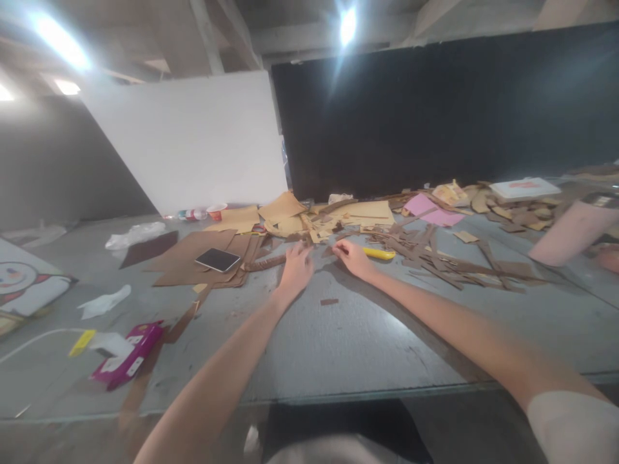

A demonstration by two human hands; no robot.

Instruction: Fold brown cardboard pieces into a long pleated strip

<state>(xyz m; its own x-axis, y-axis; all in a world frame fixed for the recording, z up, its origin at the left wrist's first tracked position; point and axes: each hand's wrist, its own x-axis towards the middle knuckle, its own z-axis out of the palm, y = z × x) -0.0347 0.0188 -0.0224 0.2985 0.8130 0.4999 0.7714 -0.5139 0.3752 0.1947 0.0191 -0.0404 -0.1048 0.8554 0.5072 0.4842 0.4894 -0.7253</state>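
cardboard scraps (314, 235): heap at 12 o'clock on the grey table (338, 335); likely light, stiff, thin-edged, best pinched at an edge. left hand (296, 267) spread flat beside them. right hand (353, 258) fingers curled, grip unclear; yellow knife (380, 254) at its 3 o'clock.
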